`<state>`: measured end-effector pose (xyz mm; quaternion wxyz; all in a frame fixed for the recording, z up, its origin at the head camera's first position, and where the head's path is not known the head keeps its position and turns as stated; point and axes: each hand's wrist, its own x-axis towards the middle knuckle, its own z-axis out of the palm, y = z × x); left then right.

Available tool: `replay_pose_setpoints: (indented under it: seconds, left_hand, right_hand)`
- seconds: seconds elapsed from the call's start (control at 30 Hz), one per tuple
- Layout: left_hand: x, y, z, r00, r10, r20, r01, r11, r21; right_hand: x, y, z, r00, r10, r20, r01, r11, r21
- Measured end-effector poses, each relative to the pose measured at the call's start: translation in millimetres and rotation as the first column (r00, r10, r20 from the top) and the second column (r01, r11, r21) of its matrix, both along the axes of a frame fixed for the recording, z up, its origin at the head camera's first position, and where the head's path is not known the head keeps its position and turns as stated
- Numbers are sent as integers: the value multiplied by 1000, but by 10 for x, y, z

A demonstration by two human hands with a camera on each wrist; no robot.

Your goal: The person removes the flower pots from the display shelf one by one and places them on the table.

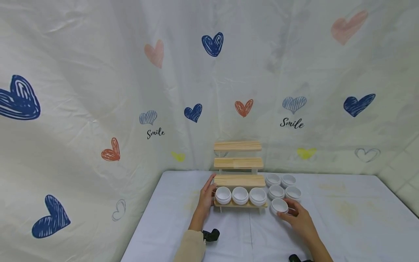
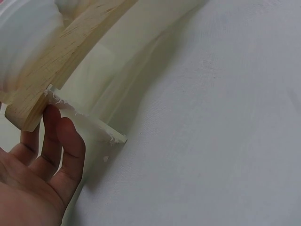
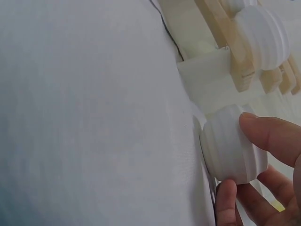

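Note:
A tiered wooden display rack [image 1: 240,180] has several stepped boards on pale legs. Three small white bowls [image 1: 240,195] stand in a row on its lowest board [image 2: 70,61]. My left hand [image 1: 205,198] holds the rack at its left end; in the left wrist view its curled fingertips [image 2: 68,132] meet the end of a board beside a pale leg [image 2: 89,120]. To the right of the rack, my right hand [image 1: 298,216] grips a white bowl [image 3: 230,143] with a ridged side, thumb on one side and fingers on the other. That bowl is at the tabletop, mouth up.
Several more white bowls [image 1: 276,191] stand close together just behind the gripped one, right of the rack. A white cloth [image 1: 343,218] covers the table. Behind it hangs a pale curtain [image 1: 255,72] printed with hearts, close to the rack's back.

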<state>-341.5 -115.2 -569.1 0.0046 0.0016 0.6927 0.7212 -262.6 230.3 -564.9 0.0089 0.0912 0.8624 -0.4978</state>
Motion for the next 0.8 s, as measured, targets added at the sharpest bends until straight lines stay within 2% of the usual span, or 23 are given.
replay_pose_setpoints:
  seconds: [0.27,0.5,0.8]
  left_hand:
    - [-10,16,26,1000,4,1,-4,1000,-6]
    - [6,15,5,999,16,30,-16,1000,-1]
    - [13,14,2,1000,9,20,-9,1000,6]
  right_hand:
    - [-10,23,-15,1000,13,-7,-13,1000,-3]
    - [3,42,-43,1000,20,-8,-20,1000,-12]
    - [17,39,-17,999,32,-9,-33,999,-21]
